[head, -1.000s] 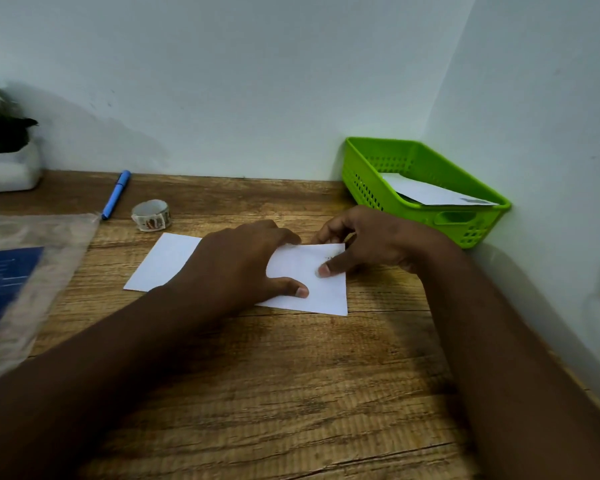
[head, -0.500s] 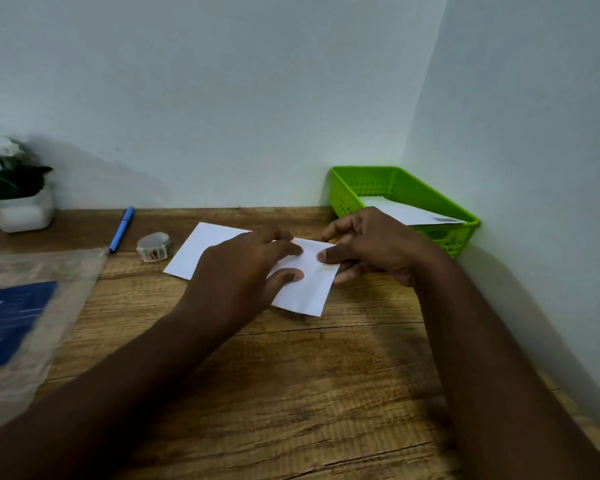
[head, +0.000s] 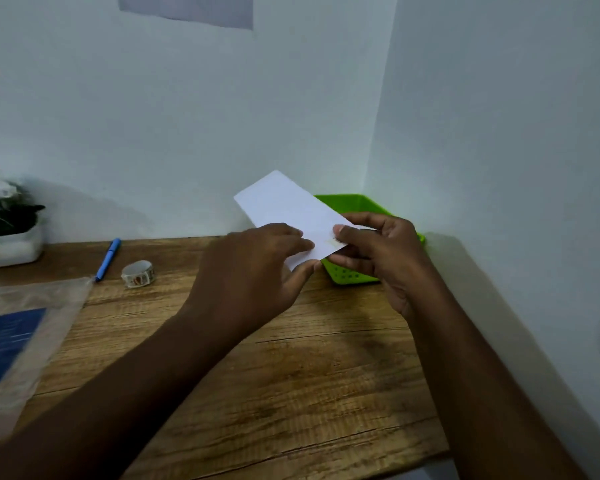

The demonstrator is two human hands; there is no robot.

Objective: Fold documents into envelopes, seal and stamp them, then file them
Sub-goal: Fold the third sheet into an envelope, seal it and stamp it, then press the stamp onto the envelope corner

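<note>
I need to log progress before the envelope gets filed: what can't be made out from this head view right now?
- Green basket: its contents are hidden behind the white envelope and the right hand.
- Envelope's near end: covered by the left hand and the right hand; the small mark by the right thumb is too blurred to identify.
- Plastic sleeve: cut off by the left edge, print motion-blurred.
- Tape roll: pattern too small.

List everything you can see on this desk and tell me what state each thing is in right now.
White paper envelope: lifted off the desk, tilted, held at its near end by both hands.
Left hand: grips the envelope.
Right hand: pinches the envelope, thumb on top.
Green plastic basket: on the desk in the corner, partly hidden; contents not visible.
Blue pen: lying flat.
Roll of stamp tape: resting untouched.
</note>
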